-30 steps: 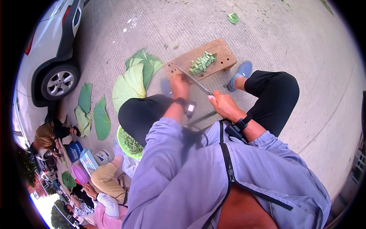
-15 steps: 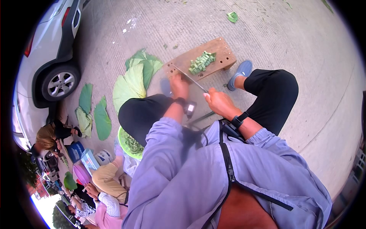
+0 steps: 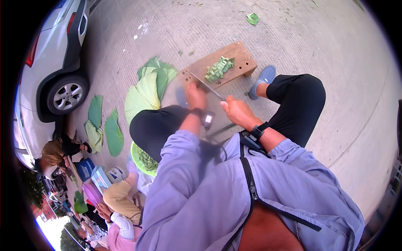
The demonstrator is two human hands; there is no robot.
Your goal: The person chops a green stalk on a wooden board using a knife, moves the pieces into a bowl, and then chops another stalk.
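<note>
My right hand is closed around the handle of a knife, whose long thin blade slants up and left over the near side of a wooden bench. Close to the blade, my left hand is curled at the bench's near left edge. Its fingertips are partly hidden and slightly blurred, so I cannot make out what they hold. A pile of cut green pieces lies on the bench top, beyond the blade.
Large green leaves lie on the concrete left of the bench. A lime-green basin of cut greens stands by my left knee. A parked car is at far left. Other people sit at lower left near a blue box.
The view has shifted slightly, so the bench sits a little further left. Both hands and the knife keep nearly the same pose; the cut pile looks unchanged.
</note>
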